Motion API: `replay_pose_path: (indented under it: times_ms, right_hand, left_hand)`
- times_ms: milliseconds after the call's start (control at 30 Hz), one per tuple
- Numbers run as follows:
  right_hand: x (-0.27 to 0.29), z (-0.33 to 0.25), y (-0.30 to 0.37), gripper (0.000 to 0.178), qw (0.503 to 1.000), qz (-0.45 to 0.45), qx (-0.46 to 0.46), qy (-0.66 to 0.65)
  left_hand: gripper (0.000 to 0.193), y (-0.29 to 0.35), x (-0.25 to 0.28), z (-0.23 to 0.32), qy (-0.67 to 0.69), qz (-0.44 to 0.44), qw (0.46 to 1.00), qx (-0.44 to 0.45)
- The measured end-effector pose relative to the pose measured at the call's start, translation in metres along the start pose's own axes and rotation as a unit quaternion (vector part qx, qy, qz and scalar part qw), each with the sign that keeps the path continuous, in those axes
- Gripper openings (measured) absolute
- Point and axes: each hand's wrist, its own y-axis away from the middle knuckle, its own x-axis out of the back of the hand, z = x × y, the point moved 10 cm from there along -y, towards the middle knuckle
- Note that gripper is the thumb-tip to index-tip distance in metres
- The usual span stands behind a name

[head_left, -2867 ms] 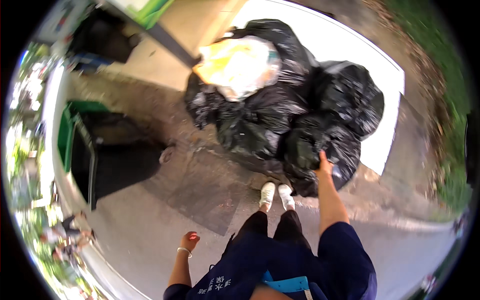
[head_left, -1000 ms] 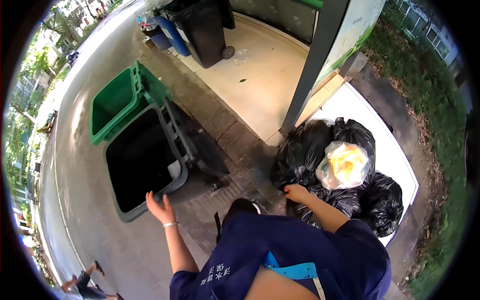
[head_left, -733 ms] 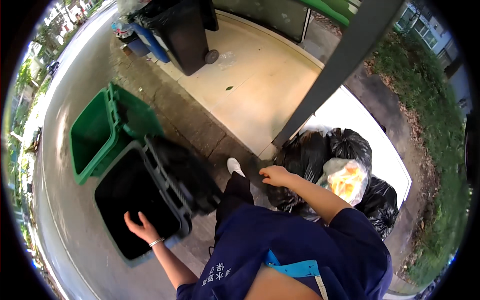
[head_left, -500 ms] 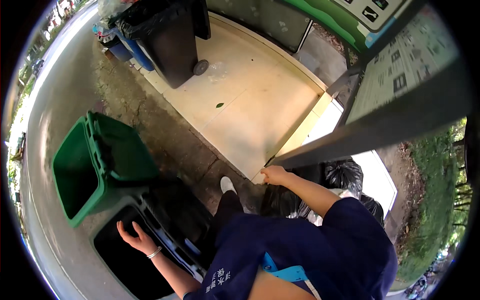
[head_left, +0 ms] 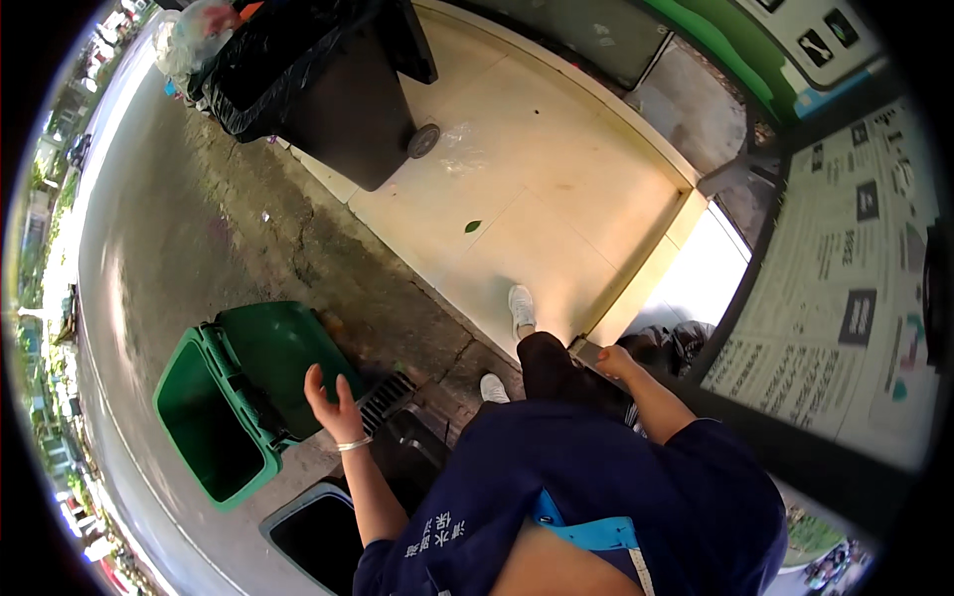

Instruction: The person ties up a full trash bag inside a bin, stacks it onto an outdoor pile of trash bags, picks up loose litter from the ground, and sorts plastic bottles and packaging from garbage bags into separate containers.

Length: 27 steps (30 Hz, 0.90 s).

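My left hand [head_left: 334, 405], with a pale bracelet at the wrist, is raised with fingers apart and holds nothing. Close beside it stands a green wheeled bin [head_left: 221, 487], its lid [head_left: 283, 348] thrown back and its inside dark. Below that hand is a black bin [head_left: 316, 541] with an open mouth, partly hidden by my forearm. On the other side, my right hand [head_left: 618, 362] has its fingers curled in, with nothing visible in them. It hangs in front of a dark metal frame [head_left: 686, 397] and next to black rubbish bags [head_left: 681, 343].
A tall dark bin [head_left: 348, 119] lined with a black bag stands on the tiled platform [head_left: 537, 228], with clear bagged rubbish [head_left: 204, 40] behind it. The platform's edge meets the stained pavement [head_left: 298, 223] at a step. A large notice board [head_left: 845, 278] stands at the right.
I have stepped forward, and one white shoe is now on the tiles. My left hand has risen from over the black bin toward the green one. The notice board now looms closer.
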Motion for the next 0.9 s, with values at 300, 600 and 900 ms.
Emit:
replay_pose_path:
  times_ms: [300, 600, 900]
  right_hand:
    - [0.122, -0.112, -0.165, 0.052, 0.999, 0.016, 0.0, 0.031]
    - [0.208, -0.274, -0.273, 0.069, 0.984, 0.165, 0.066, 0.007]
    - [0.248, -0.27, -0.521, 0.073, 0.982, 0.159, -0.055, 0.087]
  left_hand:
    - [0.045, -0.1, -0.115, 0.021, -0.022, -0.051, 0.997, 0.057]
    - [0.044, -0.188, -0.318, -0.065, 0.037, -0.281, 0.956, 0.075]
    - [0.039, -0.217, -0.545, -0.194, -0.161, -0.513, 0.843, 0.019]
